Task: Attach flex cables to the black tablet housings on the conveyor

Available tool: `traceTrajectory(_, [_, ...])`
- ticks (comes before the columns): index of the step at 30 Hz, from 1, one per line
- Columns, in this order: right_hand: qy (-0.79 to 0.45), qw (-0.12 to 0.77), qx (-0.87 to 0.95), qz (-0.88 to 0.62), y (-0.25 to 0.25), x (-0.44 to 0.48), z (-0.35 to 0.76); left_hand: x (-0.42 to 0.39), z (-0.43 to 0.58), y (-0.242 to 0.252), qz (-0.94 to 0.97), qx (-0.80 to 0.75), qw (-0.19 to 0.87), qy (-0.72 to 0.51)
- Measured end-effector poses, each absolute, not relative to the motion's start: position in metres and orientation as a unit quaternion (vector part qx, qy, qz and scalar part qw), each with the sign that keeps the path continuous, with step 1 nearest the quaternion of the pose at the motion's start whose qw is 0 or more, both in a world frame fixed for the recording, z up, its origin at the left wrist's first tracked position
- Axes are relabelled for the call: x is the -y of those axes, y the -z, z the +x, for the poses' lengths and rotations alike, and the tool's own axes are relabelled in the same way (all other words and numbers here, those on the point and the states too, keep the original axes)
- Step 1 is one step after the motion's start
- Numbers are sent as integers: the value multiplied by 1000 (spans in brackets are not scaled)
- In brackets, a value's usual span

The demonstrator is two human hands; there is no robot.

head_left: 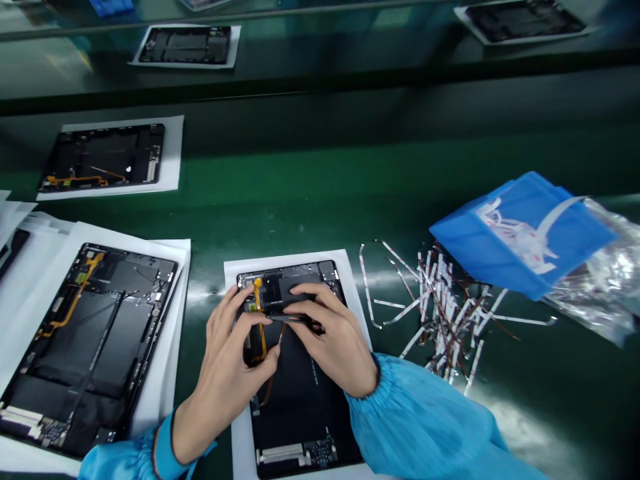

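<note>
Both my hands are over the upper end of an open tablet chassis (305,427), which lies on a white sheet (240,427). My left hand (225,373) and my right hand (325,340) pinch a slim dark strip (293,319) between them, just above the chassis. An orange flex cable (259,337) runs beneath my left fingers, partly hidden by them. My hands cover most of the chassis's upper part. To my left, a second open tablet chassis (85,347) lies on white sheets, out of reach of my fingers.
Loose peeled film strips (445,313) lie heaped right of my hands, beside a tilted blue plastic bin (520,233) and a silver bag (600,280). Further opened tablets on white sheets (103,157) lie along the green belt, with a raised shelf beyond.
</note>
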State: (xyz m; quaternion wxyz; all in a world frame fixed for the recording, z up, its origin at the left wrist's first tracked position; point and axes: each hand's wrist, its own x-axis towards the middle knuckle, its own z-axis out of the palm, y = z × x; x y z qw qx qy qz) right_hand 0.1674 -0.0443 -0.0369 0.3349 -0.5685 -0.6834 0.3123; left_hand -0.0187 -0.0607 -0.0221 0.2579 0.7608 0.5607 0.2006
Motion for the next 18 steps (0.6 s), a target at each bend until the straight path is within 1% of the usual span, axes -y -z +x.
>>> traceTrajectory(7, [-324, 335, 679, -568, 37, 44, 167, 61, -18, 23, 764, -558, 238, -221])
traceTrajectory(13, [-324, 421, 632, -564, 33, 40, 166, 61, -17, 25, 760, -569, 221, -224])
traceTrajectory(18, [-331, 425, 625, -566, 33, 39, 165, 54, -13, 26, 747, -595, 200, -222])
